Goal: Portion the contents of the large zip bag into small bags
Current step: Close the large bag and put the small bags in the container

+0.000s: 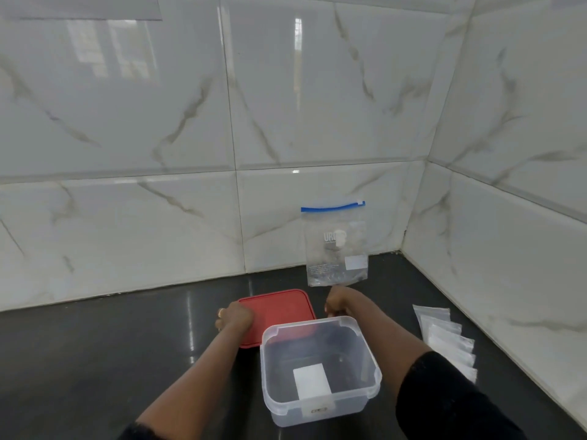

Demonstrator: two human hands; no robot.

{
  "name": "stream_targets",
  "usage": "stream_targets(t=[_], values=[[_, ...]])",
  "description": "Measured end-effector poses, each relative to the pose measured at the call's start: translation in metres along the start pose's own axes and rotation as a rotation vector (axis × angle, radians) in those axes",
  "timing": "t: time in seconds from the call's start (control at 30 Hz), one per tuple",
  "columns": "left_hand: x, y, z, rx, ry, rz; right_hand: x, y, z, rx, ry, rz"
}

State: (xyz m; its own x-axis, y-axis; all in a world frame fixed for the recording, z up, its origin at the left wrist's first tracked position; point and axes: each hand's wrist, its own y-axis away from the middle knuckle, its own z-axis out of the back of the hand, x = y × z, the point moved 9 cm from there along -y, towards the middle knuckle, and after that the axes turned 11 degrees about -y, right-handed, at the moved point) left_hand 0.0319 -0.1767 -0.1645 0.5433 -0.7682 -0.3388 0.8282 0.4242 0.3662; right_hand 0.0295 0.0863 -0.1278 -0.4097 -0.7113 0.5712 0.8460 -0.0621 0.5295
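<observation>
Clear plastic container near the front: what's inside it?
Inside the clear square plastic container, only a white rectangular patch shows at the floor; whether it lies inside or sticks underneath cannot be told. Nothing else visible.

1. The wall tiles (127, 122) are smooth, glossy white with grey marble-like veins.
2. The tabletop (95, 360) is dark, polished and mirrors light.
3. The large zip bag (336, 249) is clear plastic film with a blue zip strip.
4. The red lid (279, 309) is opaque, duller plastic.
5. The container (320, 411) is smooth translucent plastic.
6. The small bags (444, 338) are thin, cloudy plastic.
7. The sleeve (444, 401) is matt black cloth.
</observation>
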Motion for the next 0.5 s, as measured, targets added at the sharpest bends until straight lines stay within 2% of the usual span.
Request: stream_targets(t=[0.1,0.17,0.3,0.4,0.5], values=[[-0.037,0.020,0.017,-0.046,-0.011,-0.178,-0.021,0.015,0.026,-0.011,-0.202,-0.019],[-0.074,0.043,0.024,-0.068,-0.009,-0.332,-0.040,0.031,0.053,-0.066,-0.241,0.011],[-0.156,0.109,0.020,-0.074,0.038,-0.651,-0.085,0.064,0.104,-0.234,-0.095,0.074],[-0.209,0.159,-0.001,-0.007,0.073,-0.827,-0.127,0.087,0.132,-0.349,0.046,0.070],[-0.246,0.207,-0.038,0.057,0.038,-1.016,-0.168,0.101,0.150,-0.439,0.076,0.035]])
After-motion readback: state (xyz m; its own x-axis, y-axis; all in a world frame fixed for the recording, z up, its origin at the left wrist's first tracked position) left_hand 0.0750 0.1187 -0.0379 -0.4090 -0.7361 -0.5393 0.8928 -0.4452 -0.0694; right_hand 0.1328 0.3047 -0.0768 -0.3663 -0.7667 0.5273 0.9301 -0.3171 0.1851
